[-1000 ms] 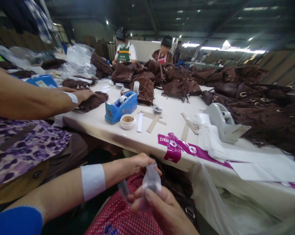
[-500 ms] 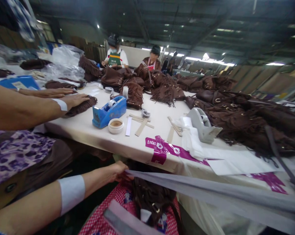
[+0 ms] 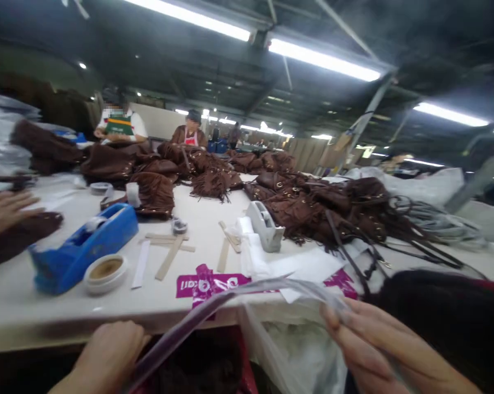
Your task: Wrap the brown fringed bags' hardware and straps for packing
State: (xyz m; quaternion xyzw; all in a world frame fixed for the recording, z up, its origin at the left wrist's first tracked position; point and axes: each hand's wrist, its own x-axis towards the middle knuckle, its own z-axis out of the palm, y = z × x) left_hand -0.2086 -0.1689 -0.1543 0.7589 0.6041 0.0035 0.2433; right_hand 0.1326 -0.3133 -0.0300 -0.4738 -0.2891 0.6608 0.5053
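My right hand (image 3: 365, 339) pinches a pale, see-through strip (image 3: 230, 295) in front of the table edge. From those fingers the strip arcs left and down, out of the bottom of the view. My left hand (image 3: 111, 347) is closed in a fist at the table's front edge, close beside the strip; what its fingers hold is hidden. Below the edge, between my hands, lies something dark (image 3: 197, 358) with red cloth beside it. A clear plastic sheet (image 3: 279, 339) hangs from the table near my right hand.
On the white table (image 3: 214, 219) stand a blue tape dispenser (image 3: 86, 246), a grey tape dispenser (image 3: 265, 227) and a round white tub (image 3: 106, 273). Brown fringed bags (image 3: 312, 208) are heaped behind. A co-worker's hand (image 3: 6, 210) rests at left; two people sit across.
The view has swung right, and my right hand has come into sight gripping the strip. My left hand, earlier stretched out holding the strip's end, is now a fist at lower left.
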